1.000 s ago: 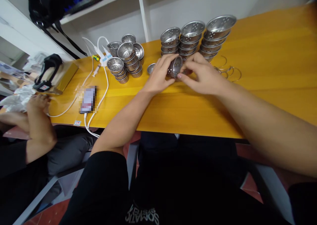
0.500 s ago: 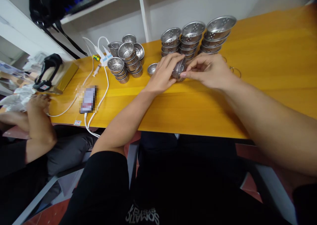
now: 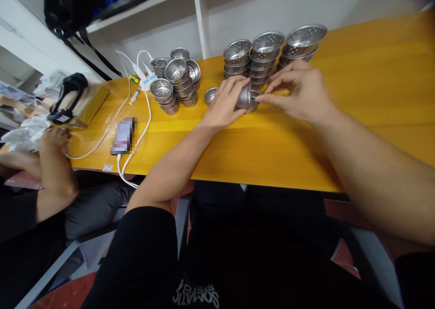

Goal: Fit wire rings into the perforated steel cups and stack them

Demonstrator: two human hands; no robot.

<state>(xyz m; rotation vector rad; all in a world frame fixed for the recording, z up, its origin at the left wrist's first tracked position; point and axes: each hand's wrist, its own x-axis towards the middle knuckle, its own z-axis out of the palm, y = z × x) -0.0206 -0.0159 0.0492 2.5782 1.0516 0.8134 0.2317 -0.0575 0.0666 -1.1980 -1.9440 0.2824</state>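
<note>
The perforated metal cup (image 3: 245, 97) lies on its side just above the yellow table (image 3: 356, 100), near the middle of its far half, and we hold it between both hands. Our left hand (image 3: 224, 104) wraps it from the left, fingers curled over its top and thumb beneath, closed firmly around its body. Our right hand (image 3: 299, 91) comes in from the right with thumb and forefinger pinched together at the cup's rim; whether they nip the rim itself or some small part against it we cannot tell, since the spot is blurred. The cup's axis runs roughly left to right, so its mouth faces the right hand and its base sits in the left palm; the left hand is the nearer and carries the weight. The cup is small, of shiny steel, with round holes in its wall, and matches the others nearby. Just behind our hands stand three tall stacks of wider strainer bowls (image 3: 263, 55), and to the left a cluster of small cup stacks (image 3: 175, 80), with a single loose cup (image 3: 210, 95) beside our left fingers. Farther left lie a phone (image 3: 123, 135) and white cables (image 3: 142, 114), and another person's hand (image 3: 50, 139) rests at the table's edge.
</note>
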